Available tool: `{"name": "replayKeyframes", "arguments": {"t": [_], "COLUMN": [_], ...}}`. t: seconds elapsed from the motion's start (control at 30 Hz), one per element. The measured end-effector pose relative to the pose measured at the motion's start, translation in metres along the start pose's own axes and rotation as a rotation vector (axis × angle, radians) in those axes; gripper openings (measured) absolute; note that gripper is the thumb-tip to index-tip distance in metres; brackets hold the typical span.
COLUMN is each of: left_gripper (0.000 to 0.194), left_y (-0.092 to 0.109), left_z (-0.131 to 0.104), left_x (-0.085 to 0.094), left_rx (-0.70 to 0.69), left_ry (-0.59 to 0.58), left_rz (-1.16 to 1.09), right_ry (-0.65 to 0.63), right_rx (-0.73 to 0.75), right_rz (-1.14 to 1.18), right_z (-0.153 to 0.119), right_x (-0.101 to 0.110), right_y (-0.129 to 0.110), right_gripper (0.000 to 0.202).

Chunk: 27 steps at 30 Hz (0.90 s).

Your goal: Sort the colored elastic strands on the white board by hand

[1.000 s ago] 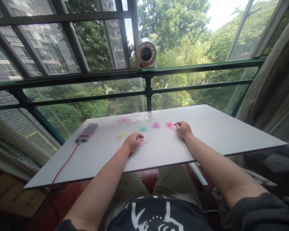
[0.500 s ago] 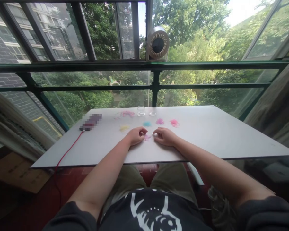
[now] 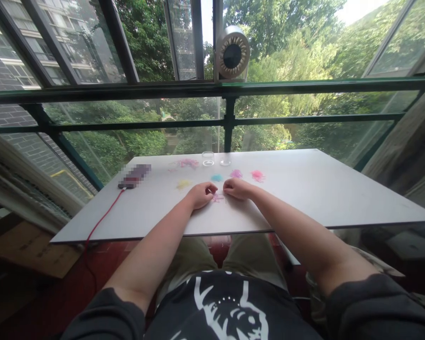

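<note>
A small loose heap of pink-purple strands or loops lies on the white table between my hands; the pieces are too small to name. My left hand rests at its left edge, fingers curved and a gap showing between thumb and forefinger. Just beyond its right side, my right hand has its fingers drawn together; whatever they may hold is hidden. Farther back are similar little heaps: yellow, blue, purple and coral-pink.
Two clear round containers stand near the table's far edge, beside a spread pink heap. At left, a blurred-out device trails a red cable over the front edge. A green railing runs behind.
My right hand has moved slightly away from me, its fingers closing in from a looser spread. My left hand stays nearly in place. The view has tilted a little.
</note>
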<state>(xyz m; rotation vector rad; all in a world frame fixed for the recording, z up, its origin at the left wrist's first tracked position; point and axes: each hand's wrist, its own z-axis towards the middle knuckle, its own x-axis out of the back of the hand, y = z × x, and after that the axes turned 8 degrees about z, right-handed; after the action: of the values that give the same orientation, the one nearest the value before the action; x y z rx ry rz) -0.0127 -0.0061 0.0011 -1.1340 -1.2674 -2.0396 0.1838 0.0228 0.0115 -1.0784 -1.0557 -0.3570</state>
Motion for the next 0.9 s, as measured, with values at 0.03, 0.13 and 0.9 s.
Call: {"name": "replayKeyframes", "arguments": {"t": [0.03, 0.13, 0.9], "left_gripper": [0.033, 0.029, 0.019], "left_y": [0.0, -0.002, 0.005], "left_z": [0.0, 0.0, 0.0], "left_x": [0.0, -0.002, -0.006], "left_rx": [-0.004, -0.012, -0.085], "left_ry": [0.005, 0.029, 0.11], "left_rz": [0.002, 0.012, 0.046], "right_ry": [0.015, 0.058, 0.262], "right_rx": [0.0, -0.005, 0.132], "right_rz": [-0.004, -0.01, 0.047], "right_z": [0.0, -0.001, -0.021], "right_x": [-0.001, -0.004, -0.029], "right_y": [0.0, -0.002, -0.013], "right_gripper": [0.013, 0.013, 0.012]}}
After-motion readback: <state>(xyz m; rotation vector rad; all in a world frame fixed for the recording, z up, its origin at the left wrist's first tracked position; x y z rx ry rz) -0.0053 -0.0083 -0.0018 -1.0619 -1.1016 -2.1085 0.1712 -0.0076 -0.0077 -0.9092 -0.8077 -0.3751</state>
